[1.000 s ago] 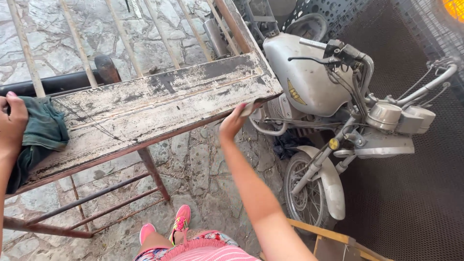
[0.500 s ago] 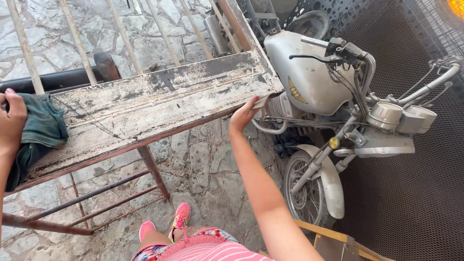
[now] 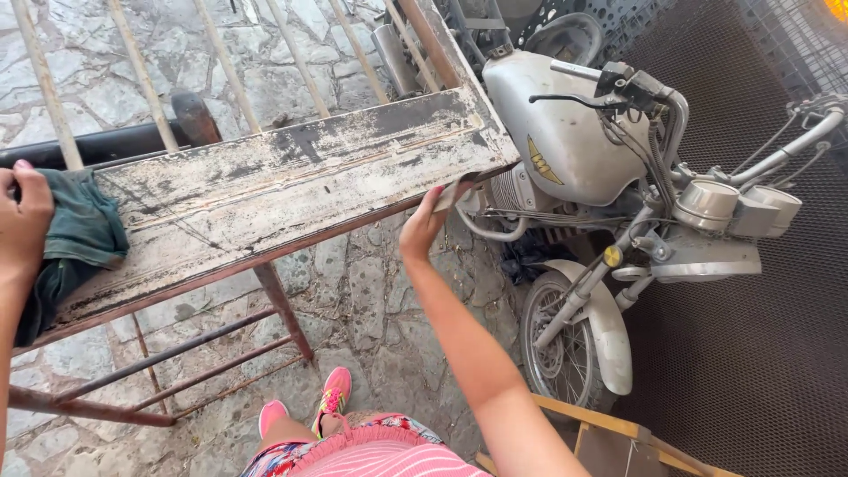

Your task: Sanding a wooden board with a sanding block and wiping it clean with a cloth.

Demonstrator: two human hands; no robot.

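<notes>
A weathered metal gate panel [image 3: 265,203] with flaking white paint lies flat on a rusty frame. My left hand [image 3: 25,221] presses a dark green cloth [image 3: 79,238] onto the panel's left end. My right hand [image 3: 426,225] is at the panel's front right edge, pinching a small pale sheet, perhaps sandpaper [image 3: 455,194], against the rim. My pink shoes [image 3: 331,393] stand on the stone paving below.
A grey motorbike [image 3: 601,177] is parked close to the right of the panel, its front wheel [image 3: 561,353] near my right arm. Rusty bars [image 3: 150,362] run under the panel. A yellow wooden frame [image 3: 609,428] sits at bottom right. Mesh flooring lies further right.
My right hand has slid a little to the right along the panel's front edge toward its corner. The left hand stays on the cloth.
</notes>
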